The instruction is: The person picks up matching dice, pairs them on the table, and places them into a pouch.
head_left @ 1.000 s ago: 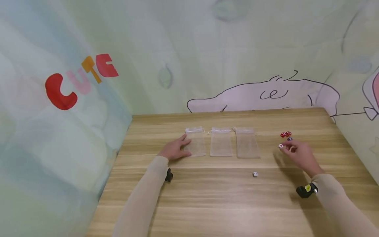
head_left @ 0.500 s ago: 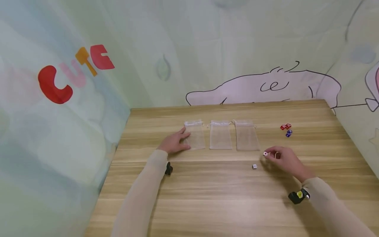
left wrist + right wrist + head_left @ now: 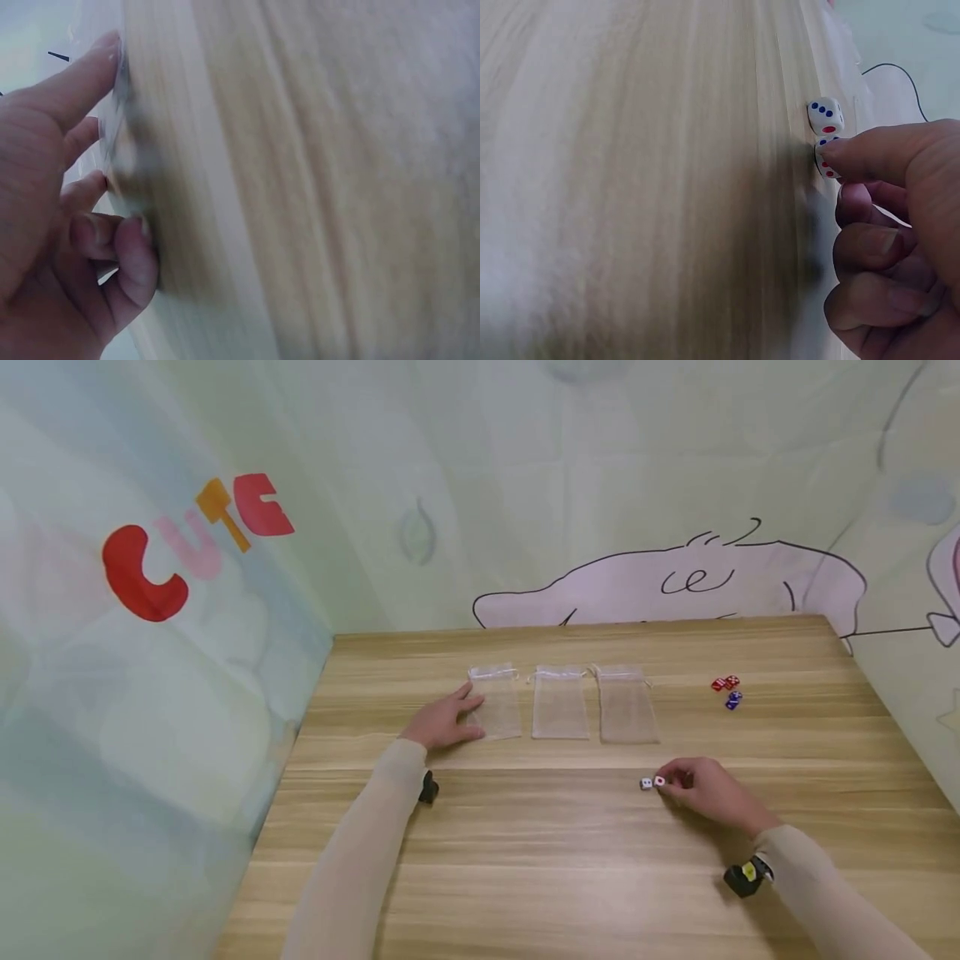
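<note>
My right hand [image 3: 708, 789] pinches a white die [image 3: 660, 782] between thumb and fingers, right beside a second white die [image 3: 646, 784] on the table. In the right wrist view the gripped die [image 3: 828, 159] is partly covered by the thumb, and the other die [image 3: 826, 115] shows blue and red pips. At the left, my left hand [image 3: 444, 720] rests with fingers spread on the left edge of a sheer drawstring bag [image 3: 497, 703]. The left wrist view has its fingertips touching the surface.
Two more sheer bags, a middle one [image 3: 560, 703] and a right one [image 3: 627, 706], lie flat in the same row. Red dice [image 3: 725, 682] and blue dice [image 3: 733, 700] sit at the back right of the wooden table [image 3: 525, 860]. A printed cloth wall [image 3: 420, 485] rises behind.
My right hand has carried its white die left and towards me, from near the blue dice down beside the other white die. The left hand has stayed on the bag.
</note>
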{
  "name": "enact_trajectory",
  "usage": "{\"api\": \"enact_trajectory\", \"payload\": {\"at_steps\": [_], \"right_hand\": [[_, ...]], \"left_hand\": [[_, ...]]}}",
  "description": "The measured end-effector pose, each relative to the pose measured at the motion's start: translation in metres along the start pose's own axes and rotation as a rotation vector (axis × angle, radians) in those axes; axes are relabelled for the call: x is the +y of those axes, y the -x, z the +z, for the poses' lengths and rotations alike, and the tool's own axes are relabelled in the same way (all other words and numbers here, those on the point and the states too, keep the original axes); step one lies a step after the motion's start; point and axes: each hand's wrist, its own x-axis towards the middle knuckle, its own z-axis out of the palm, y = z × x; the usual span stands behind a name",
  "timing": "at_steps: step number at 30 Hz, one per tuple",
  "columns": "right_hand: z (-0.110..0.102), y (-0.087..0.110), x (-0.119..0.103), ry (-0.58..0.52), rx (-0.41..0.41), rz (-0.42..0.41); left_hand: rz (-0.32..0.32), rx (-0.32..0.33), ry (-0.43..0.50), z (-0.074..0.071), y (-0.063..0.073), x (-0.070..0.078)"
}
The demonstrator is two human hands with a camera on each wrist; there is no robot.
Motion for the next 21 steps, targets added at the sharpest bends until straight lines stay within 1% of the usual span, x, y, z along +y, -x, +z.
{"api": "enact_trajectory", "payload": {"at_steps": [4,9,11,14,18,21], "right_hand": [[0.000,0.000,-0.001,0.015,0.009,-0.010],[-0.002,0.005,-0.004,0.029,0.015,-0.033],[-0.003,0.007,-0.006,0.025,0.029,-0.032],[-0.005,0.008,-0.010,0.006,0.069,-0.017],[-0.005,0.001,-0.017,-0.025,0.128,-0.028],[-0.002,-0.007,-0.026,-0.064,0.161,-0.059]], "left_hand": [[0.017,0.017,-0.012,-0.001,0.002,0.001],[0.055,0.018,-0.057,0.003,0.006,0.002],[0.067,0.022,-0.082,0.006,0.008,0.002],[0.070,0.041,-0.091,0.009,0.009,0.003],[0.051,0.046,-0.065,0.008,0.013,0.007],[0.053,0.052,-0.023,0.006,0.018,0.011]]}}
